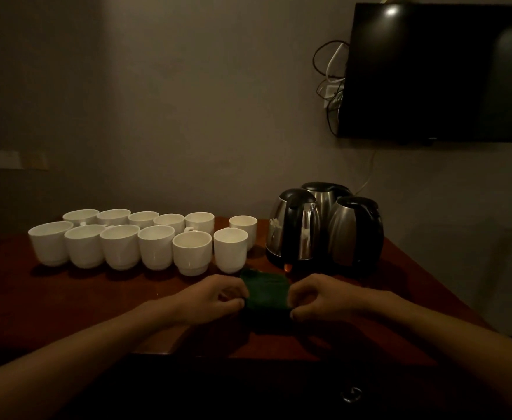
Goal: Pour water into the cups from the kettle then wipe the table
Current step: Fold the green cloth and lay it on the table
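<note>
Twelve white cups (156, 251), three kettles (294, 228), one green cloth (267, 291) pinched at its ends by left hand (215, 298) and right hand (318, 298).

The cloth (267, 291) is dark green and plain. At ten o'clock from it, the cups (145, 237) are plain white. At one o'clock, the kettles (324, 225) are silvery steel with black lids and handles, and one shows a small orange lamp (287, 267). The table (66, 298) is deep reddish-brown and the wall (188, 101) dull grey-beige. The television (436, 74) is black, with black and white cables (330, 74).
</note>
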Tool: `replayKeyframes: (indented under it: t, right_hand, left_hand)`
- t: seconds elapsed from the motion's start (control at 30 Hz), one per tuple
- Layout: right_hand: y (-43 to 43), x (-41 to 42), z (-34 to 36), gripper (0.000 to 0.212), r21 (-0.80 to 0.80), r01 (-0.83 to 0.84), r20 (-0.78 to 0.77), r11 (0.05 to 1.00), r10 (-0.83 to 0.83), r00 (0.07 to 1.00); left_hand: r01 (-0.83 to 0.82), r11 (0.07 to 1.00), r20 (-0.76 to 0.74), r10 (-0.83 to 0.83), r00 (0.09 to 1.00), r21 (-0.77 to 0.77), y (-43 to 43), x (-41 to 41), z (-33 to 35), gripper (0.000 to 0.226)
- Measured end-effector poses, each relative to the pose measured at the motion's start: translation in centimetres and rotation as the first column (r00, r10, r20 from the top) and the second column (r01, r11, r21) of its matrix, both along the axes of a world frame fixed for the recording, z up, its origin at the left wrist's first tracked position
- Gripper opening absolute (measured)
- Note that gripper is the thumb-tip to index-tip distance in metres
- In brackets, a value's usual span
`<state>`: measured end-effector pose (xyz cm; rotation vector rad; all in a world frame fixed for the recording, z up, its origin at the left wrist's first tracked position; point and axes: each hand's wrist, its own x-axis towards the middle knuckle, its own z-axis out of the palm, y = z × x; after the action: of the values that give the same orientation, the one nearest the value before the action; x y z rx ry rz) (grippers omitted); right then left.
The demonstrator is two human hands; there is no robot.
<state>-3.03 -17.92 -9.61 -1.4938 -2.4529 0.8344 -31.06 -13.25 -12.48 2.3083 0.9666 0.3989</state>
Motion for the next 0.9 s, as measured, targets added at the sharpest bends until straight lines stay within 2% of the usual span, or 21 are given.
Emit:
replayKeyframes:
  t: [0.1, 0.23, 0.4, 0.6, 0.67, 0.8, 0.9]
  right_hand:
    - [-0.3, 0.4, 0.1, 0.007, -0.044, 0.038, -0.111, 0.998, -0.043, 0.993]
    - [-0.3, 0.8, 0.1, 0.009, -0.076, 0.084, -0.191, 0.994, -0.098, 0.977]
    - [0.8, 0.8, 0.1, 0.01, -0.179, 0.146, -0.336, 0.973, -0.2, 0.92]
    - [3.1, -0.2, -0.8, 0.013, -0.214, 0.296, -0.436, 0.931, -0.362, 0.824]
    - [3.6, -0.7, -1.0, 0.011, -0.189, 0.349, -0.442, 0.918, -0.397, 0.804]
    - [4.7, -1.2, -2.1, 0.008, -0.038, 0.4, -0.357, 0.916, -0.387, 0.85]
    - [5.1, -1.5, -3.2, 0.01, 0.038, 0.453, -0.318, 0.891, -0.419, 0.85]
  left_hand:
    - [-0.032, 0.997, 0.079, 0.038, 0.996, -0.071, -0.4, -0.1, -0.1, 0.015]
    - [-0.035, 0.995, 0.14, 0.048, 0.989, -0.093, -0.9, 0.1, 0.6, 0.013]
    - [-0.072, 0.979, 0.182, 0.108, 0.977, -0.189, -0.6, 0.5, 1.3, 0.016]
    - [-0.243, 0.904, 0.256, 0.342, 0.904, -0.351, 0.8, 2.0, 1.2, 0.016]
    - [-0.312, 0.893, 0.22, 0.391, 0.893, -0.324, 1.5, 2.4, 0.7, 0.017]
    - [-0.401, 0.91, 0.093, 0.411, 0.907, -0.109, 2.8, 2.8, -0.4, 0.013]
    - [-0.428, 0.903, 0.013, 0.428, 0.904, -0.035, 3.5, 2.7, -1.1, 0.008]
